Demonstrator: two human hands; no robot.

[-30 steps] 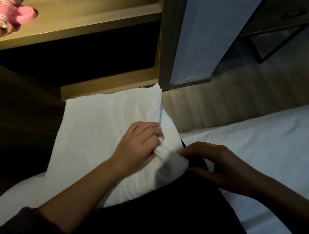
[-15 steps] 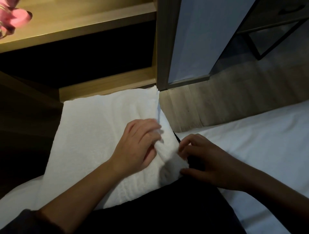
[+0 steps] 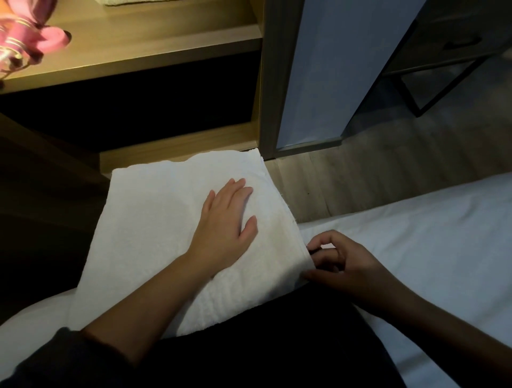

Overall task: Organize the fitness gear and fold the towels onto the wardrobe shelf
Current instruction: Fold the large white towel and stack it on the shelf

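A white towel [image 3: 155,227], folded into a flat rectangle, lies across my lap in front of the wardrobe. My left hand [image 3: 224,221] rests flat on its right half, fingers straight and spread. My right hand [image 3: 340,263] is at the towel's right edge, with thumb and curled fingers pinching the lower right corner. The lit wooden wardrobe shelf [image 3: 155,44] is above, at the top left. On its left end sits pink fitness gear [image 3: 25,41], partly cut off by the frame. A pale folded cloth [image 3: 130,2] shows at the top edge.
A white bed sheet [image 3: 415,249] spreads to the right and under my legs. The open grey wardrobe door [image 3: 332,72] stands to the right of the shelf. Wooden floor [image 3: 388,155] lies beyond, with a dark metal-legged cabinet [image 3: 448,55] at the top right.
My left hand let go of the bunched towel edge and now lies flat, pressing the fold down. The towel's right edge is smoothed. My right hand stays at the corner.
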